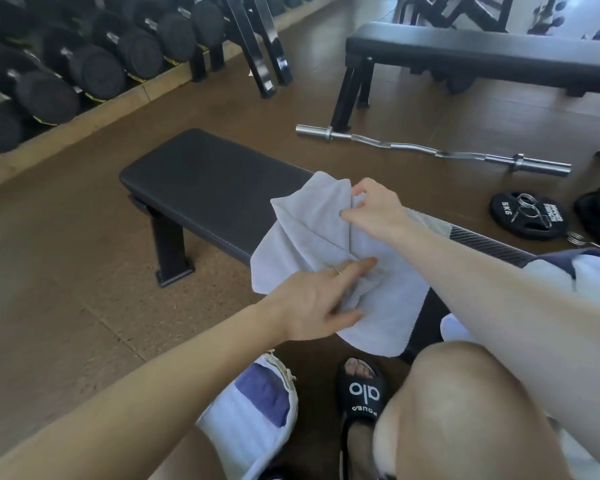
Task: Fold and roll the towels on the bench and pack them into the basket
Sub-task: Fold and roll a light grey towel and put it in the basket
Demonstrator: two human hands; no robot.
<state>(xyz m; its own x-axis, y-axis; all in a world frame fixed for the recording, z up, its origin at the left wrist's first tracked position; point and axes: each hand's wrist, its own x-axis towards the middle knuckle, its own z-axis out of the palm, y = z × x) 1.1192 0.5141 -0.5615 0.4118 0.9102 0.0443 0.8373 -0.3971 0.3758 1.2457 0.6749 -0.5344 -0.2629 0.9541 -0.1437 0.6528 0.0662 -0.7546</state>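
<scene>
Grey towel (329, 258) draped over the near end of the black bench (208, 188), mid-fold: pinned flat under the spread fingers of the left hand (312, 306), upper edge pinched by the right hand (371, 209). Next, probably, carrying that pinched edge across, squaring it, then rolling; no sure sight of any basket. Readable further right: "alo" on the black slide (362, 393), "5KG" on the weight plate (527, 216).

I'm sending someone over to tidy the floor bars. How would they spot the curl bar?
Start at the black bench with the pale towel. Beyond its far side, on the brown floor, lies the curl bar, near the 5 kg plate. It is the only long, shiny, wavy steel bar there.
</scene>
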